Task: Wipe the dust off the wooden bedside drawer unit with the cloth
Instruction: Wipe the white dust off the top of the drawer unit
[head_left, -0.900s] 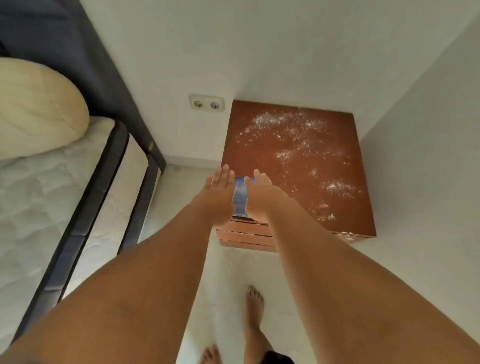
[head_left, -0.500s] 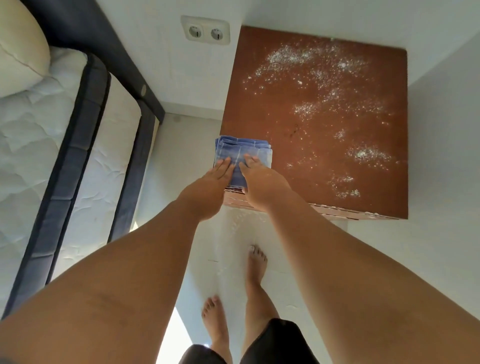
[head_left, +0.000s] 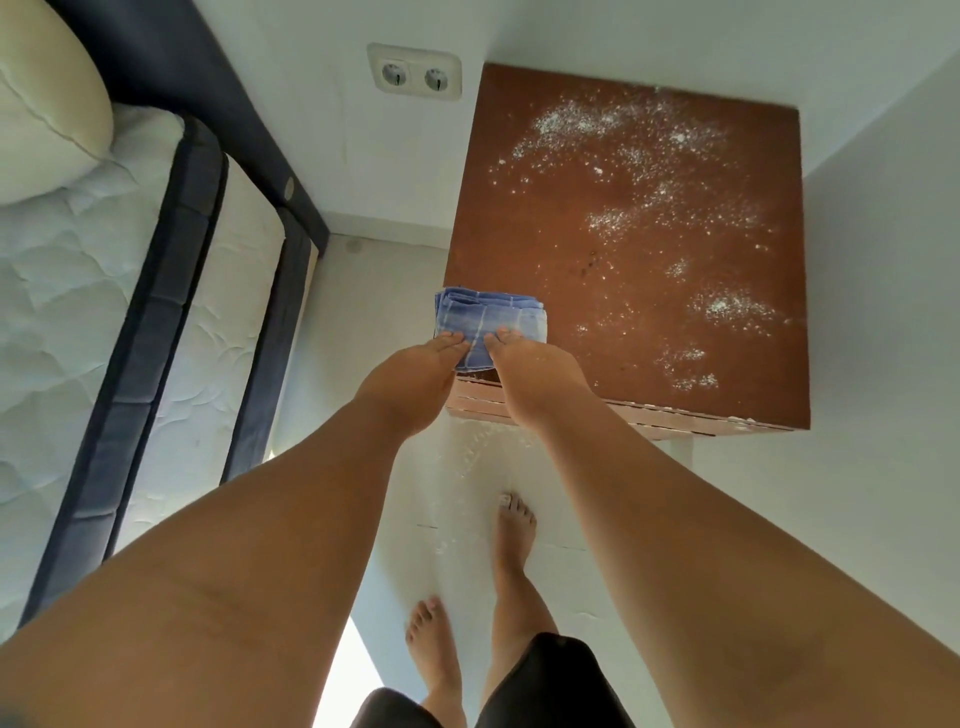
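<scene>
The wooden bedside drawer unit (head_left: 649, 291) stands in the room's corner, its reddish-brown top sprinkled with white dust (head_left: 623, 156) over the far and right parts. A folded blue cloth (head_left: 488, 317) lies on the top's near left corner, overhanging the left edge a little. My left hand (head_left: 415, 374) and my right hand (head_left: 530, 374) sit side by side at the cloth's near edge, fingers curled onto it and gripping it. The fingertips are partly hidden under the knuckles.
A bed with a white mattress (head_left: 78, 312) and a dark blue frame (head_left: 156, 322) runs along the left, with a cream pillow (head_left: 41, 98) on it. A double wall socket (head_left: 414, 75) is left of the unit. White walls enclose the unit behind and right. My bare feet (head_left: 511, 530) stand on the white floor.
The view has tilted down and drawn closer to the unit. The cloth came into sight, and both hands went from fingers stretched over it to fingers curled on its near edge.
</scene>
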